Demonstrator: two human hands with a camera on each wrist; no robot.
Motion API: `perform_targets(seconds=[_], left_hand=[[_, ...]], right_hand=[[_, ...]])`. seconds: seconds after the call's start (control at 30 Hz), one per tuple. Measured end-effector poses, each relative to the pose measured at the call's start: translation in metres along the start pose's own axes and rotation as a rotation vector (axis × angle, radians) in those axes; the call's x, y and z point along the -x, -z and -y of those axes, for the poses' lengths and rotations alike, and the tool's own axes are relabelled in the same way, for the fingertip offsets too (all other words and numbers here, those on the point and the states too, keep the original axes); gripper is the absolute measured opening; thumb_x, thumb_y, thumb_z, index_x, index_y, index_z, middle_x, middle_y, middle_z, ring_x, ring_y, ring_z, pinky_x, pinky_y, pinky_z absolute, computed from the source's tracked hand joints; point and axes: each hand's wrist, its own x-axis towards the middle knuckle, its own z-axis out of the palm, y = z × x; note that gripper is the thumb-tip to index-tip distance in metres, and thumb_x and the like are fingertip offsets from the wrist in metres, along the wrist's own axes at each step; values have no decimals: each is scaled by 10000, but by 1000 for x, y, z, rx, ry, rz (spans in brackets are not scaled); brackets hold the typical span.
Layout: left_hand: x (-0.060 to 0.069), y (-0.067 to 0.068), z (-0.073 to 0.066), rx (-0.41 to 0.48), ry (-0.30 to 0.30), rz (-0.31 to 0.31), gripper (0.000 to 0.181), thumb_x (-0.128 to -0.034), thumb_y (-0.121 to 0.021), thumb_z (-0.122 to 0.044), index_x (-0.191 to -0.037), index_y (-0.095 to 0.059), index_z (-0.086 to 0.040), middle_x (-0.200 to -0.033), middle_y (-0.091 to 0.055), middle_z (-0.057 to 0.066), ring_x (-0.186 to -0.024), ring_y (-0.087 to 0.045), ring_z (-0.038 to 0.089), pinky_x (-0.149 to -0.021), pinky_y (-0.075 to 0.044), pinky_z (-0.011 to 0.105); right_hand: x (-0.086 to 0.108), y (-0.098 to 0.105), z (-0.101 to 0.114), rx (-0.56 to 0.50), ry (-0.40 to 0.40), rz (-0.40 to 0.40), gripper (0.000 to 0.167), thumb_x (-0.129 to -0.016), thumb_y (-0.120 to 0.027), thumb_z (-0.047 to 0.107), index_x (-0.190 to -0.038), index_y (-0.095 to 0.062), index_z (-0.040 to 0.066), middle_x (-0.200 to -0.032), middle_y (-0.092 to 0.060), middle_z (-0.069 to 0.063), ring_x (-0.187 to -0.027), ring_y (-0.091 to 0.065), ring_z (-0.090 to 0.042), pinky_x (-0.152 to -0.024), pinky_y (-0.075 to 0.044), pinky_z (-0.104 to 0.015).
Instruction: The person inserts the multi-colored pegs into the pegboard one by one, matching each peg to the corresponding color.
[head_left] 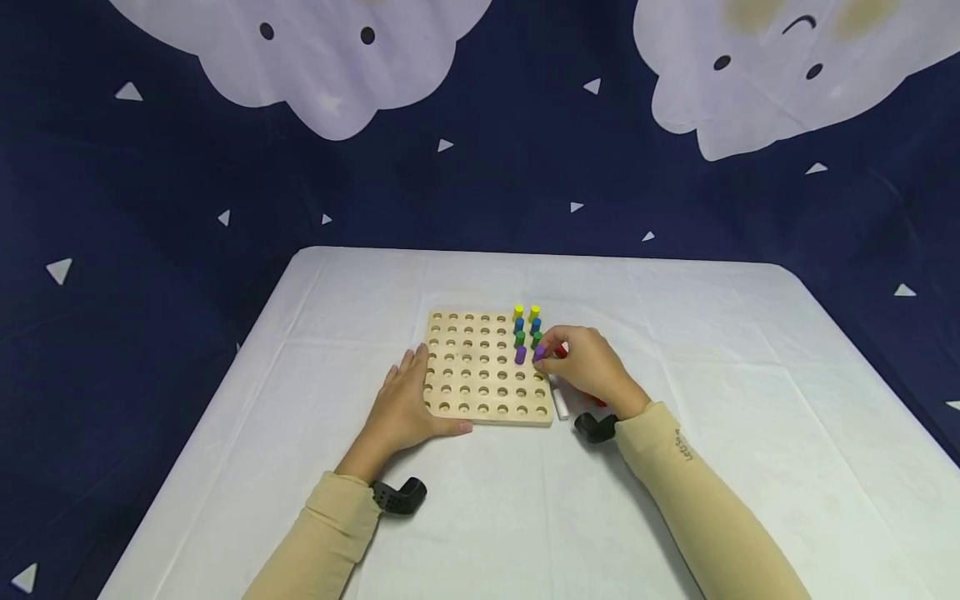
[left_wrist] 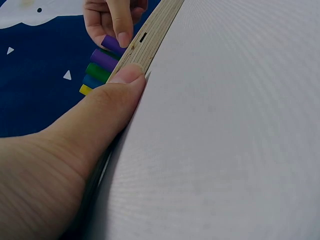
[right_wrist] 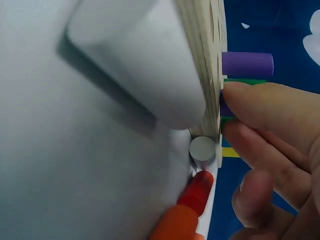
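A square wooden pegboard [head_left: 474, 399] with rows of round holes lies on the table. Pairs of yellow pegs [head_left: 518, 312], blue pegs [head_left: 519, 326] and green pegs [head_left: 520, 339] stand upright in its two right-hand columns. In front of the green pair, a purple peg [head_left: 521, 356] stands in the left of these columns. My right hand [head_left: 592, 364] pinches a second purple peg [head_left: 539, 353] between thumb and fingertips, at the right column; its lower end is hidden. Along the board's left side my left hand [head_left: 405, 406] rests with extended fingers, its thumb [left_wrist: 112, 100] against the front edge.
A white peg [head_left: 561, 403] lies beside the board's right edge, and a second white peg [right_wrist: 202, 149] shows in the right wrist view. Red pieces [head_left: 595, 399] lie partly hidden under my right hand. A white cloth [head_left: 465, 517] covers the table.
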Motion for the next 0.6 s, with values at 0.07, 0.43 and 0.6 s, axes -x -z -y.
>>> perform_targets(seconds=[0.07, 0.43, 0.6], left_hand=[[0, 0, 0, -1, 1, 2, 1472, -532, -886, -657, -1583, -94, 3, -1648, -157, 207, -1547, -104, 350, -1279, -65, 474], [0, 1, -2, -5, 10, 1, 1481, -524, -887, -661, -1583, -94, 6, -1644, -158, 221, -1546, -108, 356, -1278, -68, 478], [0, 0, -1, -1, 12, 8, 1478, -532, -880, -669, -1584, -88, 3, -1641, -159, 229, -1546, -103, 358, -1278, -68, 479]], right_hand=[[1, 5, 0, 5, -9, 18, 187, -835, -800, 284, -990, -726, 209, -1000, -721, 28, -814, -545, -212, -694, -449, -342], [0, 24, -21, 110, -96, 27, 364, -905, -707, 236, -1244, -667, 110, -1179, -694, -99, -1059, -623, -279, -953, -510, -492], [-4, 18, -22, 192, -92, 53, 386, -900, -722, 254, -1246, -667, 93, -1099, -727, -85, -946, -663, -234, -859, -550, -440]])
